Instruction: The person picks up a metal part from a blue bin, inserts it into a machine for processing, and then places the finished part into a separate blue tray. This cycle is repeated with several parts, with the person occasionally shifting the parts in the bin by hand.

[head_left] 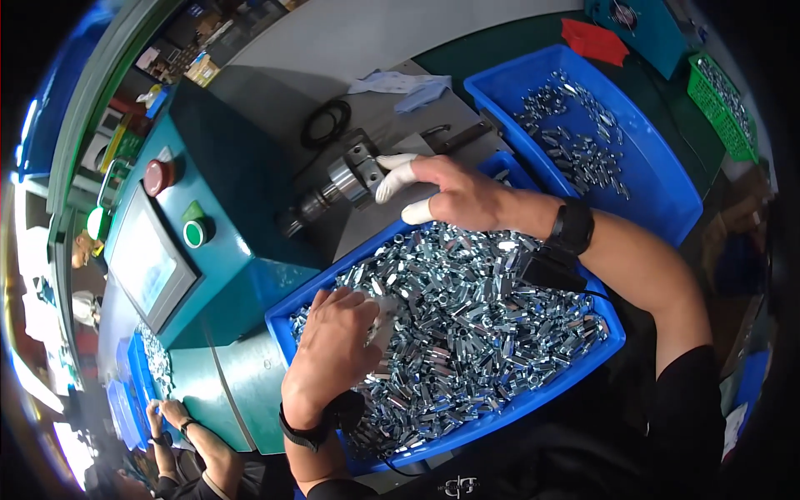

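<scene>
the large blue bin (615,332) is set close in front of the person, apparently so that the hexagonal metal sleeves (458,333) heaped in it are kept within reach of both hands. the left hand (332,346) is lowered over that heap near the bin's left end, its fingers curled and blurred; whether a sleeve is held cannot be told. the right hand (471,200) is stretched past the bin's far edge to the round metal fixture (350,177), with the thumb parted from the fingers; whether a sleeve is pinched at the fingertips cannot be told. finger covers (398,173) are worn on it, probably as protection against metal edges. the fixture is carried by the teal machine (217,133), whose controls are turned toward the person, presumably for easy reading.

beyond the bin, to the right, a second blue bin (667,192) is only partly covered by loose metal pieces. farther right of the landmark bin, a green basket (712,108) is filled with small metal parts. well to its left, a co-worker's hands (172,413) are held beside another blue container (137,367) of metal pieces.
</scene>
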A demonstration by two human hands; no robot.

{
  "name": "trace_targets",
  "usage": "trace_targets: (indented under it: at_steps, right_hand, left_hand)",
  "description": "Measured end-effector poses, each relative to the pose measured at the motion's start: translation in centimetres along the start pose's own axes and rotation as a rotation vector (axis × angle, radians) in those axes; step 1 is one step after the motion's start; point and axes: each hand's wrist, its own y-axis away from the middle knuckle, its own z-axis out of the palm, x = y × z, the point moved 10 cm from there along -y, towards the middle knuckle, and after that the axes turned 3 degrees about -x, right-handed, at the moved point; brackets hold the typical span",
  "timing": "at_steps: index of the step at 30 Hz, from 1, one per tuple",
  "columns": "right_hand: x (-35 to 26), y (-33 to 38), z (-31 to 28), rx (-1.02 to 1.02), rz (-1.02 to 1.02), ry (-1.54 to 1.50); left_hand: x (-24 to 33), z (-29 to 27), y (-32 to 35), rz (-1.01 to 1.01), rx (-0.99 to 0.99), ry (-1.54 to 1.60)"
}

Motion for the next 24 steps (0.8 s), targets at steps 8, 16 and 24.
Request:
trace_targets:
  at_steps: [8, 16, 24]
  right_hand:
    - [-0.7, -3.9, -2.9, 0.183, 0.189, 0.089]
    - [-2.9, -5.1, -4.2, 0.237, 0.249, 0.825]
    - [-4.9, -4.6, -7.1, 0.536, 0.153, 0.889]
  left_hand:
    - [-1.5, -2.2, -0.6, 0.084, 0.378, 0.074]
    - [-1.0, -2.5, -0.9, 0.107, 0.397, 0.089]
    - [-0.7, -2.5, -0.8, 0.107, 0.438, 0.144]
